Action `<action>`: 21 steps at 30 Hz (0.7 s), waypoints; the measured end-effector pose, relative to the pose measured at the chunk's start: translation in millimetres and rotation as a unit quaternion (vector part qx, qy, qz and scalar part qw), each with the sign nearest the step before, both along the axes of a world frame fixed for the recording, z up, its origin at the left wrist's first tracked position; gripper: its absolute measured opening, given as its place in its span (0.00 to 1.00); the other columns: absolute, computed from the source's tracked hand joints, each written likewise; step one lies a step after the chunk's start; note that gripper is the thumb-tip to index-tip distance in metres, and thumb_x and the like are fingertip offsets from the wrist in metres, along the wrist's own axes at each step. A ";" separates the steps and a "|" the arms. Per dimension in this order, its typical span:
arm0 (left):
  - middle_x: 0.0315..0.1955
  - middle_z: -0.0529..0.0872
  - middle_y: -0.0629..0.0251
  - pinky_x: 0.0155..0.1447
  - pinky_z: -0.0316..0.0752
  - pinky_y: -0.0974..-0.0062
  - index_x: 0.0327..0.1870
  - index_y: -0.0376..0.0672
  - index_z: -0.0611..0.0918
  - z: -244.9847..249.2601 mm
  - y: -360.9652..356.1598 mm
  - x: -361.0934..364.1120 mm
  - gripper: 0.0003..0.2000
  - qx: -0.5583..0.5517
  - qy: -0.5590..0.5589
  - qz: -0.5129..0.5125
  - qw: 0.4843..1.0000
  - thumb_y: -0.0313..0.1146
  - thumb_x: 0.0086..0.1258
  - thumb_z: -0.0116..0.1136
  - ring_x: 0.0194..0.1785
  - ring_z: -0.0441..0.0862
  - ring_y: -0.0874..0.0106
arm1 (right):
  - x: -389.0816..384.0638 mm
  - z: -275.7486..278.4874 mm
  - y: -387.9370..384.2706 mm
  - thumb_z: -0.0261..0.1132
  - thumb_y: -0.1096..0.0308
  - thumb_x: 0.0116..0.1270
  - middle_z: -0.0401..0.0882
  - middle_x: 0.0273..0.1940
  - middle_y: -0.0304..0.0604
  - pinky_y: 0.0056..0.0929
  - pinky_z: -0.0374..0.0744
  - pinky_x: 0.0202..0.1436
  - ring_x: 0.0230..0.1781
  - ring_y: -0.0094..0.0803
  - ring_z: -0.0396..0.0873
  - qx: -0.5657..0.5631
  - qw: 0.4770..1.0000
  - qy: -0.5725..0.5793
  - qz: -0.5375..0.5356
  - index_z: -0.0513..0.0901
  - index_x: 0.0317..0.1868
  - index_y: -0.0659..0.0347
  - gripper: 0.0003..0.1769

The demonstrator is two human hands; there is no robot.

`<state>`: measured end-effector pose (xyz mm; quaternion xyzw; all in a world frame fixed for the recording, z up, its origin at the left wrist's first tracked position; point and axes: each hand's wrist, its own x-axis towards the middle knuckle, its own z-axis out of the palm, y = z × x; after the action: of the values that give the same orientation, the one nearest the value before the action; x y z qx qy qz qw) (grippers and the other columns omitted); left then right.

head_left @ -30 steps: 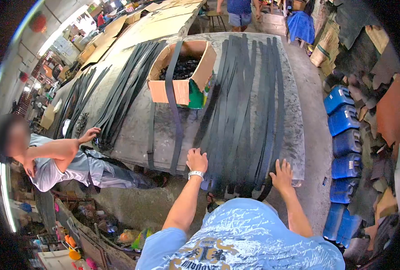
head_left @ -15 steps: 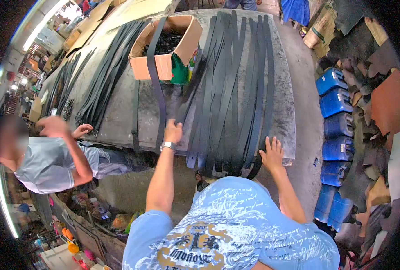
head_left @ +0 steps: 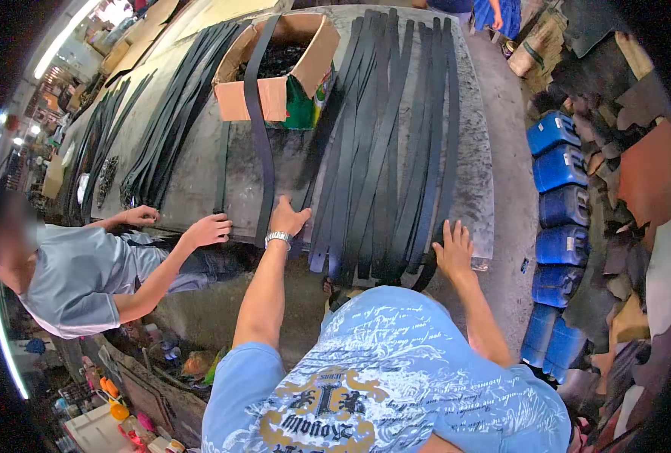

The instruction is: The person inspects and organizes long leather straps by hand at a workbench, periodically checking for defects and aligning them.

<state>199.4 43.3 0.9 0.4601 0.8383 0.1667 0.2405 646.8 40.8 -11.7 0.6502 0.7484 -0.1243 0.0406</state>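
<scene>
A workshop, with long dark straps (head_left: pixel 384 143) across a big table (head_left: pixel 474 151), leather-like sheets (head_left: pixel 652 166) and blue jugs (head_left: pixel 559 167) alongside.

At the top right of the frame, another person is mostly cut off beyond a hand (head_left: pixel 498 23). The pieces (head_left: pixel 282 59) inside the box (head_left: pixel 233 106) are too small to identify, and a strap (head_left: pixel 257 113) hides some. Whether the left hand (head_left: pixel 288 218) grips anything is unclear. The shirt (head_left: pixel 384 370) runs off the bottom edge.
</scene>
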 end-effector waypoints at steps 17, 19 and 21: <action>0.42 0.85 0.49 0.53 0.77 0.56 0.48 0.38 0.80 -17.5 25.2 99.5 0.21 0.061 -0.012 -0.032 0.998 0.45 0.61 0.68 0.48 0.82 0.49 | 0.8 -9.2 -1.5 0.61 0.50 0.69 0.49 0.78 0.57 0.68 0.57 0.71 0.76 0.59 0.50 0.037 0.999 0.005 -0.003 0.55 0.78 0.50 0.41; 0.36 0.86 0.52 0.50 0.77 0.59 0.44 0.37 0.81 -15.0 26.8 89.1 0.19 0.070 -0.070 -0.015 0.995 0.44 0.62 0.67 0.43 0.83 0.53 | 2.1 -7.5 -1.0 0.61 0.49 0.69 0.49 0.78 0.56 0.67 0.56 0.72 0.77 0.58 0.50 0.028 1.000 0.007 -0.004 0.55 0.78 0.49 0.41; 0.32 0.84 0.56 0.43 0.75 0.64 0.41 0.37 0.81 -15.0 20.3 62.0 0.17 0.065 -0.143 0.005 0.988 0.44 0.65 0.64 0.38 0.83 0.61 | 2.3 -2.6 -0.4 0.60 0.49 0.70 0.49 0.78 0.56 0.67 0.55 0.72 0.77 0.58 0.49 0.010 1.000 0.011 -0.007 0.54 0.78 0.49 0.42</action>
<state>261.4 63.5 -14.1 0.4420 0.7849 0.2864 0.3265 649.1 40.4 -14.3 0.6545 0.7454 -0.1240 0.0249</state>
